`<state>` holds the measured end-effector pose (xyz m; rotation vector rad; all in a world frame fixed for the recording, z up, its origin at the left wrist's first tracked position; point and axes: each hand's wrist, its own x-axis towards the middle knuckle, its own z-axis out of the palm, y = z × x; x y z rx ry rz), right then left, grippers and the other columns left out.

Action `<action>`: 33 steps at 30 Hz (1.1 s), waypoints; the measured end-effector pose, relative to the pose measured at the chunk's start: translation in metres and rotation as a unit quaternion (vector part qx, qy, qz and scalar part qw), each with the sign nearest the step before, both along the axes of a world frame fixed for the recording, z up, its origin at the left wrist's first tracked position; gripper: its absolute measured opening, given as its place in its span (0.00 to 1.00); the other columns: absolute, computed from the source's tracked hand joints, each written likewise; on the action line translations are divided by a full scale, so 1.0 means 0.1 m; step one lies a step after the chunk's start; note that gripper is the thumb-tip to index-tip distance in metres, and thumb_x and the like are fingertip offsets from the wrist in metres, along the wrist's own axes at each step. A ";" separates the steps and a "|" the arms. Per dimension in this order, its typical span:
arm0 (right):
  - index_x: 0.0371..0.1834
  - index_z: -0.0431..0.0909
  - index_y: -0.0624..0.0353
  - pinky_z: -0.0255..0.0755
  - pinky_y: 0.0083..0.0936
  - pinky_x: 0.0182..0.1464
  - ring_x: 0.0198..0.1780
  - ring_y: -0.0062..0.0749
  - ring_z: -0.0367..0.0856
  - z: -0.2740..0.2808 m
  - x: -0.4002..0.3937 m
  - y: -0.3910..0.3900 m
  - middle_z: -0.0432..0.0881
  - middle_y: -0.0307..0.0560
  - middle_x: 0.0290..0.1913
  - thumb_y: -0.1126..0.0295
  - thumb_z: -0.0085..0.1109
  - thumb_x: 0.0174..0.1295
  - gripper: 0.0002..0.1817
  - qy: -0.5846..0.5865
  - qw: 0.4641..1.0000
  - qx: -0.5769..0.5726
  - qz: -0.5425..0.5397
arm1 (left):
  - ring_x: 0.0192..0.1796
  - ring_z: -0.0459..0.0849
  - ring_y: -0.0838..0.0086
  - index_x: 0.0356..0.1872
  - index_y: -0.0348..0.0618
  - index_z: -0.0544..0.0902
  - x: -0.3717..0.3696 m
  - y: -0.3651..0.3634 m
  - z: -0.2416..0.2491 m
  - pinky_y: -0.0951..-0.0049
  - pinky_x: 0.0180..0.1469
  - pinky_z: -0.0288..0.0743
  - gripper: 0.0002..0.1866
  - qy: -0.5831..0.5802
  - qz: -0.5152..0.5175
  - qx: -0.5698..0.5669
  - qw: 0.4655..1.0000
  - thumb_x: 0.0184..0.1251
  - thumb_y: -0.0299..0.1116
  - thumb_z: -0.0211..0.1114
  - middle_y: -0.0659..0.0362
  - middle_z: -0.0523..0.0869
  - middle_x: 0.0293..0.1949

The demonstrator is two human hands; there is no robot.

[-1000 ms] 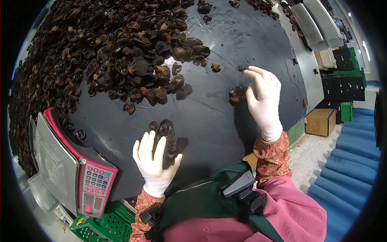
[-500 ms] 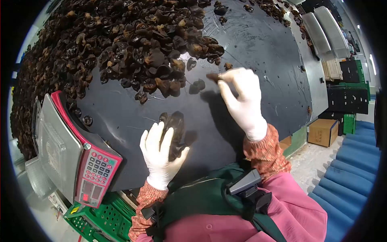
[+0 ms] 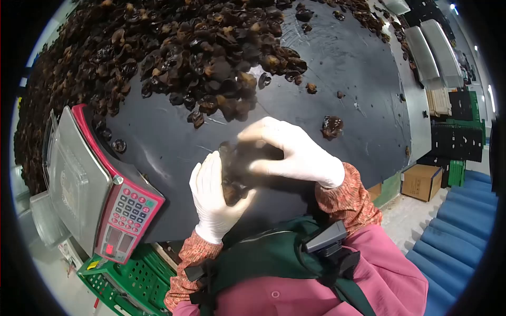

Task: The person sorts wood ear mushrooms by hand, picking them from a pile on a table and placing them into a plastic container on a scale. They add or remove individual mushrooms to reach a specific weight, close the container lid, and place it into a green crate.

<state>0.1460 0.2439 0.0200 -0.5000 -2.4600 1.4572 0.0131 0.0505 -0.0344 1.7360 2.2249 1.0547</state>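
Note:
My left hand (image 3: 215,197), in a white glove, is curled around several dark wood ear mushrooms (image 3: 230,192) just above the dark table (image 3: 182,216). Its thumb is on their near right side. My right hand (image 3: 295,152), gloved too, comes in from the right, fingers and thumb bent around a dark, motion-smeared wood ear mushroom (image 3: 245,158) beside the left hand's bunch. Where one piece ends and the other begins is blurred. A single glossy wood ear mushroom (image 3: 332,127) lies on the table right of my right hand.
A large heap of wood ear mushrooms (image 3: 200,58) covers the far left. On the left stands a pink scale (image 3: 129,213) with a clear plastic tray (image 3: 68,179). Green crates (image 3: 129,282) are below it. Clear containers (image 3: 440,52) and a cardboard box (image 3: 421,181) are on the right.
My right hand has moved left and nearer, from beside the heap to the left hand. The single mushroom on the right now shows where that hand was. The view has shifted slightly.

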 end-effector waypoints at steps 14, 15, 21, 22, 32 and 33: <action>0.39 0.80 0.54 0.79 0.36 0.42 0.43 0.43 0.83 -0.50 -0.33 0.11 0.78 0.44 0.41 0.72 0.71 0.53 0.11 0.028 0.949 0.271 -0.159 | 0.68 0.75 0.45 0.73 0.27 0.68 -0.01 0.00 -0.01 0.52 0.72 0.69 0.55 -0.044 0.022 0.011 0.999 0.39 0.34 0.85 0.42 0.75 0.69; 0.39 0.81 0.55 0.79 0.36 0.43 0.43 0.43 0.83 -0.47 -0.26 0.07 0.79 0.44 0.41 0.72 0.71 0.54 0.11 0.027 0.953 0.258 -0.155 | 0.68 0.75 0.45 0.73 0.27 0.68 -0.01 0.01 -0.01 0.52 0.72 0.69 0.55 -0.043 0.024 0.012 0.999 0.39 0.34 0.85 0.42 0.75 0.69; 0.47 0.85 0.57 0.79 0.29 0.42 0.40 0.39 0.85 -0.05 -0.04 -0.23 0.84 0.45 0.45 0.71 0.75 0.56 0.15 0.055 0.992 0.100 -0.055 | 0.69 0.75 0.45 0.74 0.24 0.64 0.02 0.00 -0.04 0.52 0.72 0.68 0.58 -0.034 0.034 0.022 0.999 0.39 0.33 0.86 0.40 0.74 0.70; 0.47 0.85 0.57 0.79 0.28 0.41 0.39 0.38 0.85 0.01 -0.03 -0.14 0.85 0.45 0.45 0.71 0.75 0.57 0.15 0.053 0.994 0.057 -0.075 | 0.69 0.74 0.45 0.75 0.24 0.62 -0.01 -0.02 -0.01 0.53 0.72 0.68 0.60 -0.045 0.018 0.004 0.999 0.38 0.34 0.86 0.38 0.73 0.72; 0.51 0.82 0.55 0.80 0.37 0.45 0.43 0.45 0.85 -0.59 -0.70 0.24 0.80 0.50 0.42 0.65 0.71 0.59 0.17 0.027 0.927 0.333 -0.170 | 0.71 0.73 0.47 0.77 0.25 0.60 0.00 -0.02 0.00 0.55 0.73 0.68 0.62 -0.072 0.028 0.015 0.997 0.38 0.32 0.87 0.40 0.71 0.73; 0.50 0.81 0.56 0.80 0.37 0.44 0.42 0.45 0.85 -0.57 -0.69 0.26 0.80 0.51 0.41 0.66 0.70 0.59 0.16 0.038 0.930 0.323 -0.168 | 0.72 0.73 0.47 0.77 0.25 0.60 -0.02 -0.02 0.00 0.54 0.74 0.68 0.62 -0.069 0.028 0.014 0.997 0.38 0.33 0.87 0.39 0.70 0.74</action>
